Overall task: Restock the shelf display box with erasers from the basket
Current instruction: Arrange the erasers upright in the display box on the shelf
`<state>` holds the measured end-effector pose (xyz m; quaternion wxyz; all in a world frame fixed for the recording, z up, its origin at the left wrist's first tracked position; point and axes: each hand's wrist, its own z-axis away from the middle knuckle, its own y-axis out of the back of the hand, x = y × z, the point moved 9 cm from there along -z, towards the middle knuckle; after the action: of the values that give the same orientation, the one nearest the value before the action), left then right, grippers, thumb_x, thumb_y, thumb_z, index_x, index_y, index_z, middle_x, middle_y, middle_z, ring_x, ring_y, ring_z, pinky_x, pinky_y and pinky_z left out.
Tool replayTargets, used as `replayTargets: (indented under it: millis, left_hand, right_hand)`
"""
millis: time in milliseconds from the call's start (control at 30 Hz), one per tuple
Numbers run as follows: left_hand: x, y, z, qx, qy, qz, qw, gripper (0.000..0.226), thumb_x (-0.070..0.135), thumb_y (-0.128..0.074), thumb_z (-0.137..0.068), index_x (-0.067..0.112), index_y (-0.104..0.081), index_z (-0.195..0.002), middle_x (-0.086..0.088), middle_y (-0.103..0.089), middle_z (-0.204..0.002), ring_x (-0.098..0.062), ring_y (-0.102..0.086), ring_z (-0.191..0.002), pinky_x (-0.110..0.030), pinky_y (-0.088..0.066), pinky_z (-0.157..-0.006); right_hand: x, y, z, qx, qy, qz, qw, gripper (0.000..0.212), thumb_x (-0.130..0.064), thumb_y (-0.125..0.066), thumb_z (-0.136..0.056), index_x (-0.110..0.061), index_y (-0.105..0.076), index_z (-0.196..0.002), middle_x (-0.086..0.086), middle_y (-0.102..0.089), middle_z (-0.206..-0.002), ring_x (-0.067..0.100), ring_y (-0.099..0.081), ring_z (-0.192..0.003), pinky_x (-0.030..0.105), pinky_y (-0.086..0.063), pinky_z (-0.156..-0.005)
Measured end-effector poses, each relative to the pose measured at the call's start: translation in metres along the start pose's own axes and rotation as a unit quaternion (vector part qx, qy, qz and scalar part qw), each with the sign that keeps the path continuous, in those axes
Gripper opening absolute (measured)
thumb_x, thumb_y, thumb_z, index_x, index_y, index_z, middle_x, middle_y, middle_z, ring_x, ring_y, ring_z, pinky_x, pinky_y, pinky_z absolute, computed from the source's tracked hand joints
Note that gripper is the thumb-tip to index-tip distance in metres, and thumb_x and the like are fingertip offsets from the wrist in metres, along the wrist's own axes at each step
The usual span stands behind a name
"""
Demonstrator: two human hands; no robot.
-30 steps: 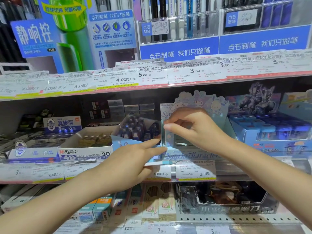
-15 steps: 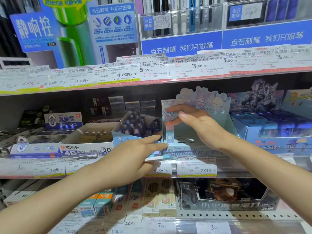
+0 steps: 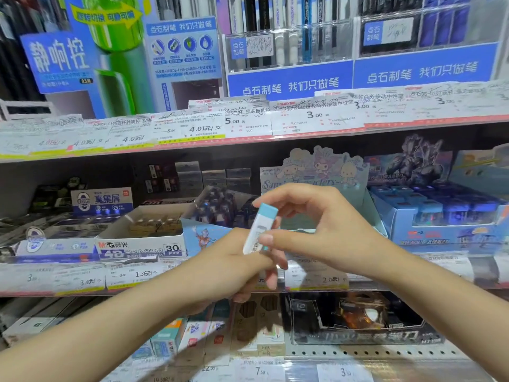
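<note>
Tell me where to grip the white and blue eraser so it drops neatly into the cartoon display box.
Pinch the eraser across its narrow faces near the white middle, as the right hand does now, coming from the right side. It is a long slim bar, tilted with its blue cap up, so a mid-body pinch probably leaves one end free to enter the display box first.

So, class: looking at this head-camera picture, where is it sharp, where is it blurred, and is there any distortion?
Head view: the eraser pinched by the right hand is fairly sharp; the price labels at far left smear; the shelf edge bows from wide-angle distortion; the blue boxes show glare.
</note>
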<state>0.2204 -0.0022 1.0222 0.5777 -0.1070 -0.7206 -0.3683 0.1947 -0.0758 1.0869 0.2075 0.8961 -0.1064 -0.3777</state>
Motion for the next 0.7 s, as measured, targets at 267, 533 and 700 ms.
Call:
replayTargets:
  millis: [267, 533, 700]
  left_hand:
    - [-0.007, -0.016, 0.001, -0.155, 0.036, 0.259, 0.953, 0.043, 0.035, -0.080, -0.059, 0.010, -0.065, -0.091, -0.003, -0.055, -0.066, -0.003, -0.029, -0.035, -0.014, -0.029, -0.036]
    - [-0.008, -0.015, -0.002, -0.145, 0.014, 0.363, 0.920, 0.034, 0.030, -0.086, -0.058, 0.009, -0.066, -0.076, -0.002, -0.060, -0.065, 0.001, -0.032, -0.030, -0.012, -0.031, -0.031]
    - [-0.002, 0.003, -0.007, 0.016, -0.029, 0.294, 0.955, 0.025, 0.019, -0.079, -0.068, 0.017, -0.056, -0.058, 0.006, -0.041, -0.044, -0.003, -0.025, -0.031, -0.014, -0.026, -0.032]
  right_hand:
    - [0.010, 0.020, -0.004, -0.014, -0.050, -0.172, 0.984, 0.018, -0.004, -0.067, -0.075, -0.014, -0.065, -0.091, -0.006, -0.068, -0.072, 0.008, -0.061, -0.061, 0.017, -0.052, -0.065]
    - [0.014, 0.019, 0.000, -0.042, -0.056, -0.219, 0.973, 0.026, -0.001, -0.061, -0.074, -0.025, -0.068, -0.083, -0.006, -0.071, -0.080, 0.009, -0.065, -0.078, 0.016, -0.051, -0.065]
    - [0.023, 0.015, 0.002, -0.018, -0.097, -0.251, 0.963, 0.035, -0.005, -0.062, -0.074, -0.023, -0.062, -0.104, 0.000, -0.074, -0.096, 0.013, -0.070, -0.087, 0.021, -0.055, -0.070]
